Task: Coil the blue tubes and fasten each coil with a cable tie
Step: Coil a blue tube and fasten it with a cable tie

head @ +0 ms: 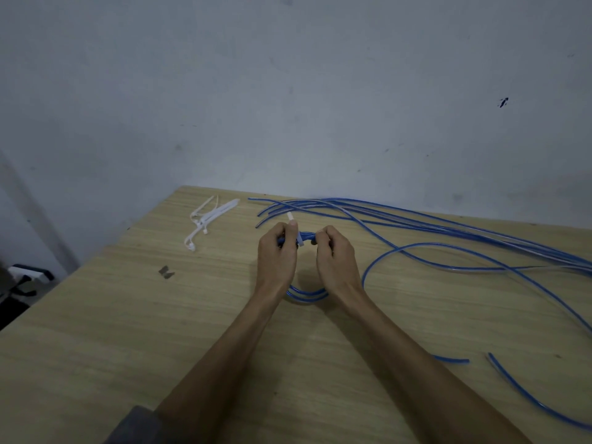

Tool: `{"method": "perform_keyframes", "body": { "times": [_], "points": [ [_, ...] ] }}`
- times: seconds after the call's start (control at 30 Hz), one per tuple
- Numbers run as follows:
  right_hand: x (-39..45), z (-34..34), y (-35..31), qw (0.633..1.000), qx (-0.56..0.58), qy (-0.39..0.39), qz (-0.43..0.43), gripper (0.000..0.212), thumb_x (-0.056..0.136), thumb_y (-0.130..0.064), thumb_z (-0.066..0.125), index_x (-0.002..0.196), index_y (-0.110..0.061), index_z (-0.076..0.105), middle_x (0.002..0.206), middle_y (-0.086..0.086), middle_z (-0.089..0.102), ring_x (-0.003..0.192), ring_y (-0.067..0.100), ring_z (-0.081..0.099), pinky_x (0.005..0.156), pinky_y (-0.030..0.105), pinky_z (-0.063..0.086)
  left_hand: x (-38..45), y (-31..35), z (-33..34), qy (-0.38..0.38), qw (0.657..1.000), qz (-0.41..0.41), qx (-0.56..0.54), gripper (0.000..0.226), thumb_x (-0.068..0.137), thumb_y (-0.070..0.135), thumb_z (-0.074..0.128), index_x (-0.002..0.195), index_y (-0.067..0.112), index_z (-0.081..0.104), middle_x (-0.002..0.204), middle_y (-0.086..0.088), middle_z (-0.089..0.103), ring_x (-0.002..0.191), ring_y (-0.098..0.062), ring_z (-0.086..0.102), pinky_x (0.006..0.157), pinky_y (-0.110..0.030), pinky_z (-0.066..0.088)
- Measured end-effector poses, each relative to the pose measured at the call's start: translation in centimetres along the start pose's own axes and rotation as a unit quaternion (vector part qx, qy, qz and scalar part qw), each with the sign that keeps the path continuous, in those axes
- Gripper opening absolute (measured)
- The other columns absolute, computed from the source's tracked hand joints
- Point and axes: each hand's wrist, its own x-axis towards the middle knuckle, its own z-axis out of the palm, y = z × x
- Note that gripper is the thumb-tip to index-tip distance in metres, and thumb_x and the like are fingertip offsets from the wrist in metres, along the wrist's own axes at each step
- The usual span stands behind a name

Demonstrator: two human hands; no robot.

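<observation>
**Blue tube coil held in both hands, cable tie at its far side**

Item: one coil of blue tube (307, 294), held over the wooden table (128, 315) near its middle. The coil's near arc showed between the wrists; its far arc sat inside the fingers.

Left hand (277, 251): fingers curled round the coil's far left side, thumb and forefinger pinching a white cable tie (296, 232) that crossed the tube, its tail pointing up and away.

Right hand (333, 254): fingers curled, gripping the coil's far right side.

Loose blue tubes (448, 225): spread uncoiled across the table's right and far side.

Spare cable ties (208, 216): a white bunch at the far left, well apart from the hands.
</observation>
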Motion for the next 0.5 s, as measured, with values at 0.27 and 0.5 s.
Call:
{"method": "perform_keyframes", "body": {
  "times": [0.27,0.5],
  "points": [
    [0.50,0.14,0.18,0.999,0.048,-0.002,0.017,0.025,0.104,-0.024,0.044,0.083,-0.014,0.052,0.070,-0.005,0.048,0.062,0.010,0.042,0.064,0.035,0.038,0.25,0.02,-0.27,-0.041,0.998,0.029,0.029,0.042,0.106,0.031,0.047,0.070,0.012,0.053,0.051,0.008,0.034,0.047,-0.010,0.030,0.053,-0.029,0.028],
    [0.84,0.12,0.22,0.995,0.075,-0.056,0.039,0.026,0.102,-0.036,0.046,0.084,-0.019,0.055,0.076,-0.001,0.059,0.060,0.011,0.046,0.063,0.036,0.039,0.68,-0.31,-0.63,-0.038,0.999,-0.016,-0.018,0.045,0.103,0.025,0.051,0.059,0.017,0.051,0.048,0.009,0.034,0.045,-0.011,0.028,0.053,-0.030,0.024]
  ]
}}
